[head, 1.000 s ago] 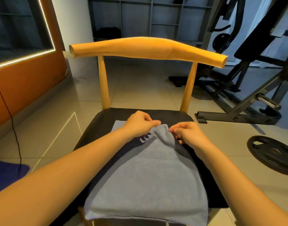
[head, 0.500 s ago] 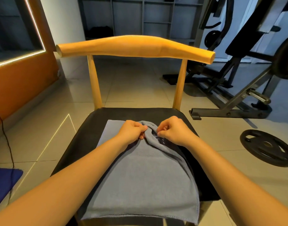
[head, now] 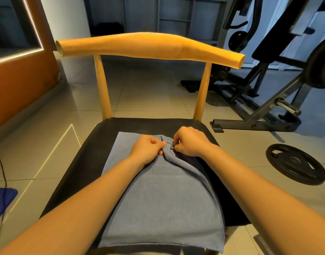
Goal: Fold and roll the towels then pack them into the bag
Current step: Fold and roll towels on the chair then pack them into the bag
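A grey-blue towel [head: 163,205] lies spread over the black seat of a wooden chair [head: 90,162], its near hem hanging over the front edge. At the towel's far end the cloth is bunched into a small ridge. My left hand [head: 147,148] pinches that bunched cloth from the left with curled fingers. My right hand [head: 189,142] grips the same ridge from the right, knuckles up. The two hands almost touch. No bag is in view.
The chair's curved wooden backrest [head: 150,46] stands just beyond my hands. A black weight plate [head: 296,163] lies on the tiled floor at right, with a gym bench frame [head: 264,115] behind it. A dark blue cloth [head: 1,201] and a black cable lie at the left edge.
Both hands have moved closer together at the towel's far end, and the cloth there is bunched tighter between them.
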`<action>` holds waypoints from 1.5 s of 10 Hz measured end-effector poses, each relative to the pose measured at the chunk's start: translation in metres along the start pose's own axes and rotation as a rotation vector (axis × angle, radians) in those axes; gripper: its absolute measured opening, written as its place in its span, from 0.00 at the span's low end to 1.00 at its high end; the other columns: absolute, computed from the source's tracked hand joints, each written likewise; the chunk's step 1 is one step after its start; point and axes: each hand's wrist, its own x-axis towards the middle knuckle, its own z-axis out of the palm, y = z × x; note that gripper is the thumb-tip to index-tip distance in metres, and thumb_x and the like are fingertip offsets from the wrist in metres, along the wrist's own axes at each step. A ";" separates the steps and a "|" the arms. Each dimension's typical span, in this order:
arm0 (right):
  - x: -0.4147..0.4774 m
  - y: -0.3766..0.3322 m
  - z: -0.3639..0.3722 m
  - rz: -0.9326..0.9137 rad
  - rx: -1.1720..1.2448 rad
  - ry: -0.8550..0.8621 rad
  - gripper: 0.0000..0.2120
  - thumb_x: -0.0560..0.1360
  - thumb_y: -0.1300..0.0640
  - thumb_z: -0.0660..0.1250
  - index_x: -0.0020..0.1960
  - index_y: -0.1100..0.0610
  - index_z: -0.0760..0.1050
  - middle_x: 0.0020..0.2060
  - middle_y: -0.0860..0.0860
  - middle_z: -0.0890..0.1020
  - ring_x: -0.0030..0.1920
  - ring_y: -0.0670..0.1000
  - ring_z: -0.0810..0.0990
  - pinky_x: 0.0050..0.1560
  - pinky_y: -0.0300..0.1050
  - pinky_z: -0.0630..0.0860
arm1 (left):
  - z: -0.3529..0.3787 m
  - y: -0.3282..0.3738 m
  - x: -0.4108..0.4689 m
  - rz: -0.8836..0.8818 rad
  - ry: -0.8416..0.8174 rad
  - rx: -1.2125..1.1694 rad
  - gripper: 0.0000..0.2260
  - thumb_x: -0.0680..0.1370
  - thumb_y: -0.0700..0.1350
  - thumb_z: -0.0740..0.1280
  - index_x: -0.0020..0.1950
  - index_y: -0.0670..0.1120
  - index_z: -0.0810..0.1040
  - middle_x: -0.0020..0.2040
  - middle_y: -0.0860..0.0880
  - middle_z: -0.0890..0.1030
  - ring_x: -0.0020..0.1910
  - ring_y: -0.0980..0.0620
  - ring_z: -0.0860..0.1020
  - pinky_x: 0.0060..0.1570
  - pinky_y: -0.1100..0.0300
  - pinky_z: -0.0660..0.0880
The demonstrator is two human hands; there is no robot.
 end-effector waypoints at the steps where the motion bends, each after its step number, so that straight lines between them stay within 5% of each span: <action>1: -0.005 0.019 -0.009 0.115 0.429 -0.027 0.05 0.75 0.60 0.73 0.40 0.57 0.85 0.35 0.50 0.83 0.38 0.50 0.80 0.38 0.45 0.81 | 0.001 -0.003 -0.001 0.037 0.018 0.000 0.20 0.79 0.54 0.69 0.31 0.45 0.82 0.30 0.47 0.80 0.32 0.52 0.73 0.41 0.54 0.72; 2: -0.016 0.039 -0.014 0.283 0.723 0.027 0.04 0.76 0.63 0.72 0.44 0.64 0.83 0.37 0.57 0.82 0.36 0.51 0.78 0.34 0.43 0.78 | 0.003 -0.007 0.000 0.084 0.018 -0.028 0.18 0.79 0.55 0.69 0.36 0.44 0.84 0.33 0.48 0.84 0.33 0.52 0.76 0.45 0.49 0.77; 3: -0.022 0.054 -0.008 0.352 0.643 0.157 0.06 0.77 0.63 0.69 0.47 0.66 0.82 0.41 0.62 0.84 0.37 0.56 0.81 0.37 0.48 0.82 | 0.006 -0.012 -0.003 0.141 0.030 0.010 0.11 0.78 0.52 0.70 0.41 0.48 0.86 0.37 0.53 0.85 0.41 0.52 0.82 0.52 0.47 0.79; 4: -0.026 0.058 -0.004 0.229 0.543 0.182 0.04 0.75 0.60 0.72 0.50 0.58 0.81 0.43 0.53 0.84 0.45 0.54 0.83 0.46 0.50 0.83 | 0.012 -0.016 -0.009 0.329 0.137 0.251 0.04 0.78 0.51 0.71 0.52 0.55 0.84 0.53 0.57 0.84 0.58 0.52 0.78 0.63 0.51 0.73; 5: -0.025 0.052 0.001 0.109 0.308 0.172 0.09 0.73 0.56 0.75 0.52 0.51 0.79 0.45 0.47 0.81 0.46 0.49 0.80 0.47 0.48 0.81 | 0.018 -0.014 -0.013 0.395 0.126 0.570 0.19 0.82 0.57 0.61 0.72 0.55 0.74 0.72 0.53 0.73 0.74 0.51 0.66 0.76 0.49 0.58; 6: -0.017 0.043 0.004 0.051 0.047 0.245 0.07 0.75 0.51 0.74 0.51 0.49 0.79 0.48 0.47 0.78 0.47 0.51 0.78 0.44 0.46 0.76 | 0.021 -0.008 -0.013 0.319 0.004 0.706 0.26 0.85 0.60 0.52 0.81 0.54 0.61 0.82 0.50 0.60 0.81 0.51 0.54 0.80 0.45 0.46; 7: -0.010 0.045 0.004 0.015 0.016 0.242 0.03 0.78 0.52 0.70 0.47 0.50 0.80 0.45 0.49 0.81 0.46 0.53 0.79 0.41 0.46 0.75 | 0.021 -0.006 -0.014 0.276 -0.062 0.784 0.29 0.85 0.62 0.47 0.84 0.51 0.52 0.84 0.50 0.51 0.82 0.51 0.47 0.80 0.45 0.42; 9: -0.010 0.085 0.003 0.460 0.465 0.316 0.11 0.78 0.56 0.67 0.37 0.56 0.77 0.33 0.52 0.80 0.41 0.56 0.81 0.45 0.55 0.79 | 0.023 -0.009 -0.011 0.251 -0.091 0.809 0.34 0.83 0.66 0.44 0.84 0.49 0.46 0.84 0.50 0.47 0.82 0.52 0.44 0.80 0.46 0.39; 10: -0.016 0.089 -0.001 0.372 0.443 0.259 0.05 0.76 0.63 0.67 0.48 0.54 0.79 0.44 0.51 0.82 0.48 0.53 0.81 0.48 0.51 0.80 | 0.023 -0.009 -0.011 0.249 -0.097 0.820 0.34 0.83 0.66 0.44 0.84 0.48 0.46 0.84 0.50 0.47 0.82 0.52 0.44 0.80 0.46 0.39; 11: -0.021 0.082 -0.006 0.165 0.374 0.202 0.13 0.75 0.64 0.70 0.56 0.52 0.80 0.46 0.51 0.80 0.45 0.51 0.79 0.46 0.49 0.80 | 0.023 -0.008 -0.011 0.252 -0.095 0.827 0.34 0.83 0.66 0.44 0.84 0.48 0.47 0.84 0.50 0.47 0.82 0.52 0.44 0.80 0.45 0.39; 12: -0.018 0.075 -0.007 0.046 0.212 0.201 0.05 0.78 0.59 0.71 0.53 0.51 0.82 0.43 0.47 0.77 0.43 0.48 0.75 0.43 0.44 0.75 | 0.023 -0.007 -0.011 0.249 -0.098 0.832 0.34 0.83 0.66 0.44 0.84 0.48 0.47 0.84 0.50 0.48 0.82 0.52 0.44 0.80 0.45 0.39; 14: -0.001 0.089 -0.009 0.338 0.293 0.308 0.09 0.80 0.62 0.64 0.44 0.55 0.81 0.43 0.53 0.82 0.46 0.55 0.80 0.45 0.49 0.77 | 0.024 -0.009 -0.010 0.258 -0.101 0.829 0.34 0.83 0.66 0.44 0.84 0.48 0.47 0.84 0.50 0.48 0.82 0.51 0.44 0.80 0.45 0.39; 15: 0.004 0.081 -0.007 0.380 0.531 0.188 0.14 0.79 0.51 0.69 0.39 0.59 0.78 0.33 0.54 0.78 0.37 0.51 0.78 0.38 0.46 0.74 | 0.024 -0.010 -0.010 0.263 -0.085 0.812 0.34 0.83 0.66 0.45 0.84 0.48 0.48 0.84 0.49 0.48 0.82 0.51 0.45 0.80 0.44 0.40</action>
